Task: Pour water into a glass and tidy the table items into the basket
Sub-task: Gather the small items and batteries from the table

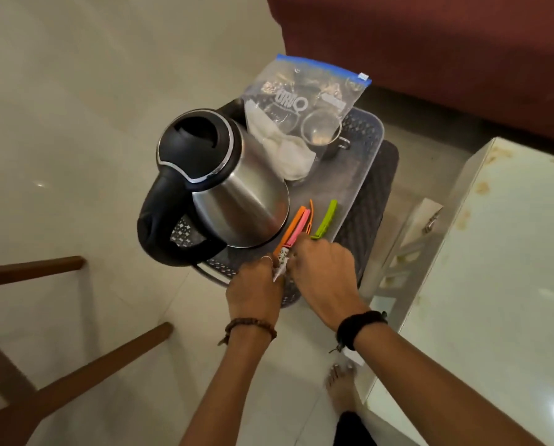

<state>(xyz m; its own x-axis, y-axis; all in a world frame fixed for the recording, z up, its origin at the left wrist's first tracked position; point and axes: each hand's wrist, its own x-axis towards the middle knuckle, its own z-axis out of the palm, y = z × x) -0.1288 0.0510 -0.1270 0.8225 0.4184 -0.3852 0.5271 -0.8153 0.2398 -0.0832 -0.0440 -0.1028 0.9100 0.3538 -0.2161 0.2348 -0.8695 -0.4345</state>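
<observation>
Both my arms were stretched forward and down. My left hand (253,292) and right hand (325,278) met, fingers curled closed, knuckles up.

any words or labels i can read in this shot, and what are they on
"URVO" or something close, in large white letters on the clear zip bag; the last letters are uncertain.
A second white print on the bag's right side: too blurred to read.
Small printed pattern on the white item between the left hand and right hand: unreadable.
Kettle: no text visible.
</observation>
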